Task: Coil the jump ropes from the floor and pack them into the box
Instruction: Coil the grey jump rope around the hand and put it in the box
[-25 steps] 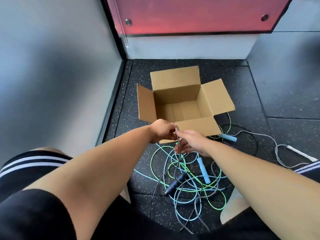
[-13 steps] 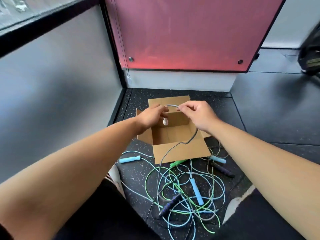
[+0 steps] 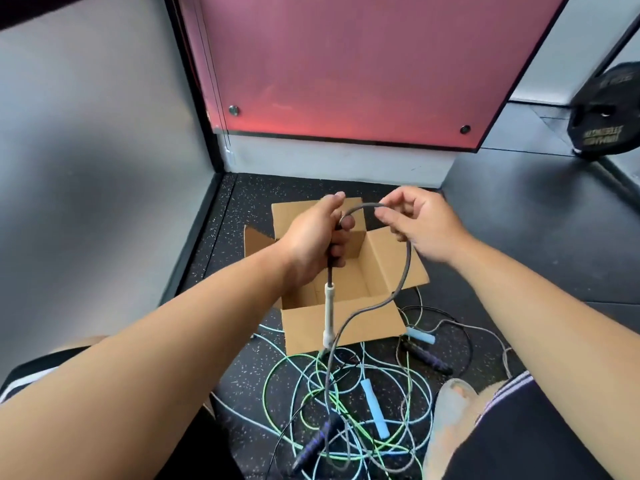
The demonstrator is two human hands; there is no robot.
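Note:
An open cardboard box (image 3: 391,271) stands on the dark speckled floor ahead of me. My left hand (image 3: 315,240) grips a grey jump rope (image 3: 405,275) near its end, so the white handle (image 3: 329,315) hangs straight down over the box's front wall. My right hand (image 3: 419,223) pinches the same rope a little further along, and the cord arches between the two hands above the box. From my right hand the grey cord drops down into a tangle of green, light blue and grey ropes (image 3: 349,403) on the floor in front of the box.
Light blue handles (image 3: 374,414) and dark purple handles (image 3: 315,445) lie in the tangle. A grey wall runs along the left, a red panel (image 3: 346,64) stands behind the box, and a black weight plate (image 3: 606,112) leans at the far right. My knees frame the pile.
Both hands rose from the floor pile to above the box, lifting the grey rope. The white handle now hangs lower from my left hand, and my hands have spread apart.

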